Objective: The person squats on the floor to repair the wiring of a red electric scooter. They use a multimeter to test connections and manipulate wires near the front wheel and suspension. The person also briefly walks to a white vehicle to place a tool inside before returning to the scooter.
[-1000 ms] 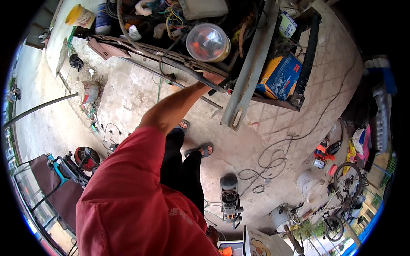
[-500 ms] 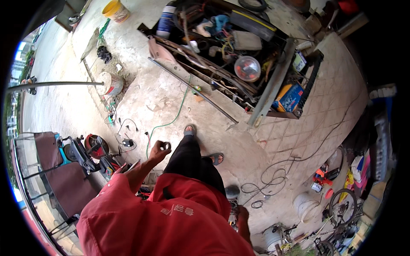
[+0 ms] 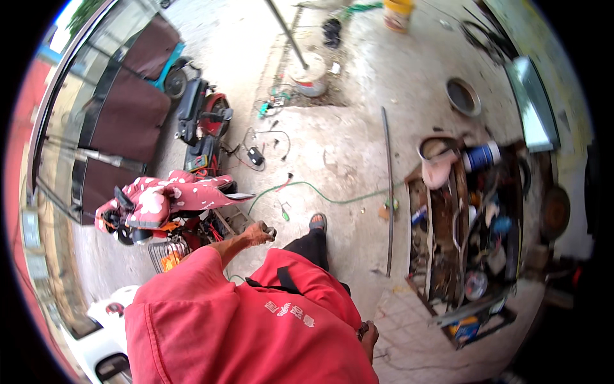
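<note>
My left hand (image 3: 256, 233) is closed around a small dark metal ring-shaped part (image 3: 271, 234), held out in front of my red shirt. Just beyond that hand stands an electric scooter with a pink patterned cover (image 3: 160, 200) and exposed wires near its rear. Low at my right side, my right hand (image 3: 369, 334) is curled, with something small and dark at its fingers that I cannot make out. A green cable (image 3: 313, 185) runs across the concrete in front of me.
To the right is a long open bin of tools and scrap (image 3: 416, 243), with a metal bar (image 3: 387, 192) lying alongside. A black charger (image 3: 255, 155) with leads lies ahead. Further off stand a pole in a concrete-filled bucket (image 3: 309, 78), a red-wheeled scooter (image 3: 214, 115) and a yellow bucket (image 3: 398, 14).
My view and body have turned left, bringing the pink-covered scooter into sight and the scrap bin to the right. My left hand still grips the ring-shaped part.
</note>
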The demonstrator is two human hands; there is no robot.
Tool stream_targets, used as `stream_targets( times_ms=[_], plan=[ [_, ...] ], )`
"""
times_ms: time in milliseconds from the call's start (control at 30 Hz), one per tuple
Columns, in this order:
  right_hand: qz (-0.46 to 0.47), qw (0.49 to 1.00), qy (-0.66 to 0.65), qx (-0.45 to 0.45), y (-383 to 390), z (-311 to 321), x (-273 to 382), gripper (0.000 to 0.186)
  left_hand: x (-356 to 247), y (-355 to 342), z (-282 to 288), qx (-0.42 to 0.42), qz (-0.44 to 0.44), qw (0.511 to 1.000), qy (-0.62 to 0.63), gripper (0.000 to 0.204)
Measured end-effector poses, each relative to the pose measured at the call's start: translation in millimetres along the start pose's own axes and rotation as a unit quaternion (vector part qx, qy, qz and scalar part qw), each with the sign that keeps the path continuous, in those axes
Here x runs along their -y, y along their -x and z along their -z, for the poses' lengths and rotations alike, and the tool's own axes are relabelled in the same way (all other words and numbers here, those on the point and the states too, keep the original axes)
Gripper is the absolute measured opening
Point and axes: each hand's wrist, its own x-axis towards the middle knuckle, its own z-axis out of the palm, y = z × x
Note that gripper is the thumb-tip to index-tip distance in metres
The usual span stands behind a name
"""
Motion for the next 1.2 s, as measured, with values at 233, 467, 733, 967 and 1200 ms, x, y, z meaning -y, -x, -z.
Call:
stream_targets(
  times_ms=[233, 467, 733, 967, 1200],
  plan=[
    [0.032, 0.996, 0.021, 0.081, -152.0, -106.5, 117.6, 0.023, 75.4, -34.3, 50.8, -0.062, 0.017, 0.984, 0.169, 0.034],
    [0.126, 0.943, 0.246, 0.187, -117.0, -305.8, 270.6, 0.029, 122.2, -11.1, 70.9, -0.095, 0.158, 0.94, 0.288, 0.036],
    [0.098, 0.94, 0.239, 0.221, -243.5, -380.2, 327.0, 0.029, 67.9, -36.7, 52.3, -0.12, 0.227, 0.9, 0.352, 0.037],
    [0.06, 0.902, 0.375, 0.205, -326.7, -441.6, 423.8, 0.032, -1.6, -59.2, 53.8, -0.12, 0.208, 0.864, 0.442, 0.047],
    [0.074, 0.824, 0.503, 0.249, -320.4, -458.0, 506.9, 0.034, -38.7, -72.3, 48.3, -0.134, 0.238, 0.813, 0.513, 0.054]
  ],
)
